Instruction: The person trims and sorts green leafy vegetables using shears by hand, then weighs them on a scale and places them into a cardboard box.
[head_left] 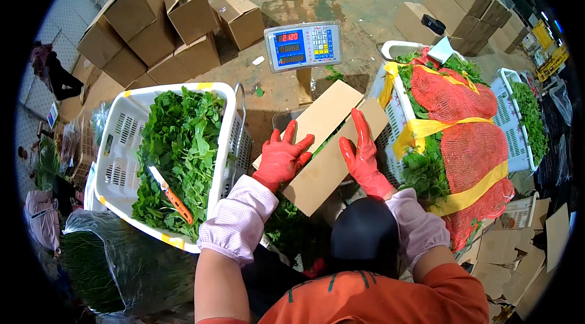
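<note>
A brown cardboard box [320, 185] is in front of me, its two long flaps folded inward. Green leaves show through the narrow gap between them. In a red rubber glove, my left hand [283, 156] lies with fingers spread on the left flap. My right hand [367, 156], gloved the same way, rests on the right flap with its fingers stretched out. Neither hand grips anything. Beyond the box stands a scale display [303, 46] on a post, its digits lit. What the box rests on is mostly hidden.
At left, a white plastic basket [125, 173] holds leafy greens [177, 141] and an orange-handled knife [173, 197]. Right stands another white basket [395, 95] with greens, red mesh [472, 156] and yellow straps. Cardboard boxes [137, 16] are stacked at the back left, others [460, 1] at the back right.
</note>
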The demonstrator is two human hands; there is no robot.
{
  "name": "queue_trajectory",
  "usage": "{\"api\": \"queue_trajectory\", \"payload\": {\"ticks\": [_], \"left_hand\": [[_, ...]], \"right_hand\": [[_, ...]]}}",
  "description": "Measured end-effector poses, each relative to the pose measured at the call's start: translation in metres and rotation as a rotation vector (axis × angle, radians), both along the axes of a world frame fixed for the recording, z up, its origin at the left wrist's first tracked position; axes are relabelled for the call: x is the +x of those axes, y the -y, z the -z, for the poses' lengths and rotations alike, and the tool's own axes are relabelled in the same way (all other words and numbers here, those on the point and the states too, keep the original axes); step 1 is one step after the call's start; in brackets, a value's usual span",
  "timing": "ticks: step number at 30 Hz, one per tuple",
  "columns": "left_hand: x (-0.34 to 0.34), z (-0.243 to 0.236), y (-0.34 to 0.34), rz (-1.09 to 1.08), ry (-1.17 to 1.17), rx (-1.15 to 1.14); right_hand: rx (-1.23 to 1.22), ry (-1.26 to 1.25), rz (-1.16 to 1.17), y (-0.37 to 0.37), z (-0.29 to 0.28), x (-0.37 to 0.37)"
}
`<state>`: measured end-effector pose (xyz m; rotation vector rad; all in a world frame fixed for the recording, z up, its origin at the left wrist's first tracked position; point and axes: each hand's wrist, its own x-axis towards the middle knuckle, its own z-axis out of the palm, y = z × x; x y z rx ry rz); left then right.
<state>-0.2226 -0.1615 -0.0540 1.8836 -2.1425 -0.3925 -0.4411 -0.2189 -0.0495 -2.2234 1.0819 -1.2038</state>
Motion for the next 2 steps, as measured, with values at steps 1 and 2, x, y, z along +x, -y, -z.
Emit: {"api": "queue_trajectory", "payload": {"ticks": [1, 2], "left_hand": [[0.0048, 0.005, 0.0012, 0.007, -0.051, -0.001], [0.0101, 0.0127, 0.0026, 0.014, -0.102, -0.002]], "right_hand": [[-0.007, -0.035, 0.004, 0.0012, 0.0003, 0.0046], [-0.001, -0.144, 0.044, 0.0004, 0.0016, 0.0109]]}}
